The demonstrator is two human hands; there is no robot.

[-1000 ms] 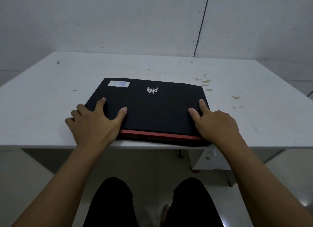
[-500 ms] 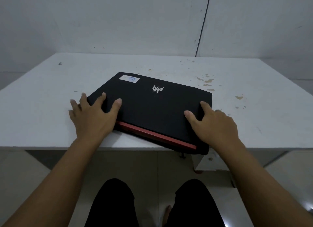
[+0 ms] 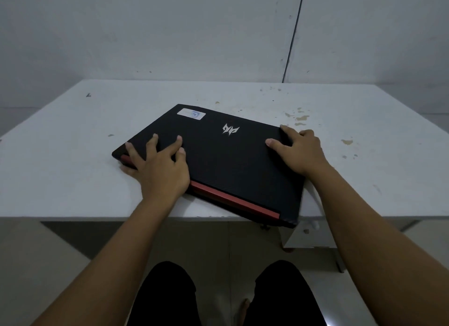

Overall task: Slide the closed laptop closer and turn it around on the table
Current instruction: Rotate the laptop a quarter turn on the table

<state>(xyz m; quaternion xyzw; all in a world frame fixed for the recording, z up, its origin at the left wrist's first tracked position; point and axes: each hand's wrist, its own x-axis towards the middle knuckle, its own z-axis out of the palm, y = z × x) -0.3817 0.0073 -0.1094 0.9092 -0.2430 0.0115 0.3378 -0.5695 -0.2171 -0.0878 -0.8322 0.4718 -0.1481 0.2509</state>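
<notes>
A closed black laptop (image 3: 218, 160) with a silver logo, a white sticker and a red strip along its near edge lies skewed on the white table (image 3: 73, 179). Its near right corner hangs over the table's front edge. My left hand (image 3: 160, 170) presses flat on the lid's near left part, fingers spread, thumb at the left corner. My right hand (image 3: 301, 150) grips the laptop's far right corner, thumb on the lid and fingers over the edge.
The table top carries brown stains (image 3: 301, 117) at the back right. A wall (image 3: 218, 29) stands right behind the table. A white drawer unit (image 3: 308, 235) sits under the table's right side. My legs (image 3: 170, 296) are below the front edge.
The laptop has turned clockwise: its left end swung away from me and its right corner came past the table's edge. My right hand moved up to the far right corner.
</notes>
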